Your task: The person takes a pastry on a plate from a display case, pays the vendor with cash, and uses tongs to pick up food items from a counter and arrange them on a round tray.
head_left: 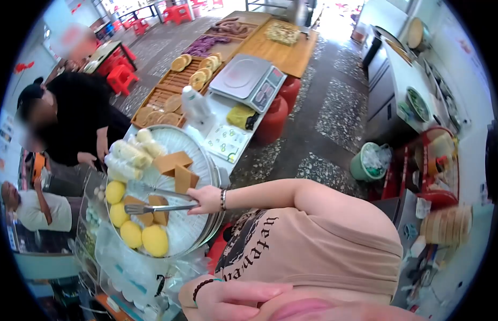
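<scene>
One hand reaches over a round metal steamer (192, 235) from the right side of the body; the other is low, near the camera. My right hand (206, 200) is closed on metal tongs (171, 193), whose spread arms lie over brown cake pieces (185, 179). Yellow round buns (154, 241) line the steamer's near left edge, and plastic-wrapped corn (132, 153) is at its far left. My left hand (243, 299) is at the bottom, in front of my body, fingers stretched out and nothing visible in it.
A scale (243, 75), a white bottle (196, 104) and wooden trays (176, 85) of flat breads stand beyond the steamer. Two people (80, 109) (45, 211) are at the left. A clear plastic bag (126, 262) lies near the steamer's edge.
</scene>
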{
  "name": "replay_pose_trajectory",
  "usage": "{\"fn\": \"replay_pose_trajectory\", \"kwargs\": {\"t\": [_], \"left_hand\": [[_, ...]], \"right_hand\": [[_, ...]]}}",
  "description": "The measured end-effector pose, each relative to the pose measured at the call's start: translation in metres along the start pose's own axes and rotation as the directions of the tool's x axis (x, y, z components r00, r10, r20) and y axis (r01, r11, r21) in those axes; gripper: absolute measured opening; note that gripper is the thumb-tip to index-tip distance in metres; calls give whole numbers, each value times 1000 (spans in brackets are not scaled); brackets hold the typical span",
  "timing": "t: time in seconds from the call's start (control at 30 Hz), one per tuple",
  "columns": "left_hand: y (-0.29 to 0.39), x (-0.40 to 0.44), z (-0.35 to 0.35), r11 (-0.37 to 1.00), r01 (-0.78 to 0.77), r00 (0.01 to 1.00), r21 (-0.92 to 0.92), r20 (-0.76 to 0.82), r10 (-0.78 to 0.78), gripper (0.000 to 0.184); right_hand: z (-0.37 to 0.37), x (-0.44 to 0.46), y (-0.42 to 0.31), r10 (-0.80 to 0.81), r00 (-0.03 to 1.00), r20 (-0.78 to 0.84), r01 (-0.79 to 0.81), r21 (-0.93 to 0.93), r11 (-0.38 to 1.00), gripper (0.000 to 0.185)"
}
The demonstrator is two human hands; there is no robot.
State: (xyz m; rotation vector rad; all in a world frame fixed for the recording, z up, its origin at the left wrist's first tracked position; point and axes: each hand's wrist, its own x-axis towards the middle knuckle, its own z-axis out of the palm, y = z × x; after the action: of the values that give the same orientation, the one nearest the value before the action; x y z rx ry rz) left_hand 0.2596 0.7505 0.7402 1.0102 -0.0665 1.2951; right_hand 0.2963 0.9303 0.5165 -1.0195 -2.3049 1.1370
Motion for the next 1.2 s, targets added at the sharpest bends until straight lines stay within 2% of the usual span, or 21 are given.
{"fn": "replay_pose_trajectory", "kwargs": {"t": [0.03,0.07,0.13,0.2,0.27,0.43,0.83,0.97,1.03,1.1,1.17,1.2], "left_hand": [[0,-2,1,1000,-4,1000,-19,-3,4,21],[1,-5,1,999,1,1000,-36,-15,-2,21],[-1,-4,0,999,-5,1000,-50,-21,4,22],[-2,-6,1,997,-4,999,-71,-47,1,23],[-2,-8,1,997,-8,997,-81,-77,2,23],[2,-17,5,992,-24,983,-125,-186,0,26],[10,8,0,995,47,993,85,103,-55,26],[5,14,9,996,-63,994,55,97,58,23],[0,10,20,985,-170,979,9,-113,170,27],[-2,7,19,993,-111,991,-26,-81,109,27],[-2,3,19,996,-66,997,-53,-48,63,28],[-2,3,18,997,-46,998,-54,-34,45,28]], "right_hand": [[-4,-1,-2,9,998,58,-10,11,1000,56],[3,0,0,18,999,43,-18,12,1000,56],[4,1,5,-82,996,-43,82,-1,997,55],[7,1,11,-63,997,-52,62,-21,998,55],[-2,0,3,-25,998,58,24,15,1000,58],[-4,-1,1,-23,999,45,24,-6,1000,55],[-2,-2,2,-46,998,34,46,5,999,55],[0,-1,5,-56,998,34,55,51,997,55],[-2,-2,4,-54,998,34,53,39,998,55],[2,-1,5,-56,998,40,55,25,998,54],[9,0,11,-114,991,-69,113,-19,993,52],[8,-1,10,-113,991,-72,113,-13,994,52]]}}
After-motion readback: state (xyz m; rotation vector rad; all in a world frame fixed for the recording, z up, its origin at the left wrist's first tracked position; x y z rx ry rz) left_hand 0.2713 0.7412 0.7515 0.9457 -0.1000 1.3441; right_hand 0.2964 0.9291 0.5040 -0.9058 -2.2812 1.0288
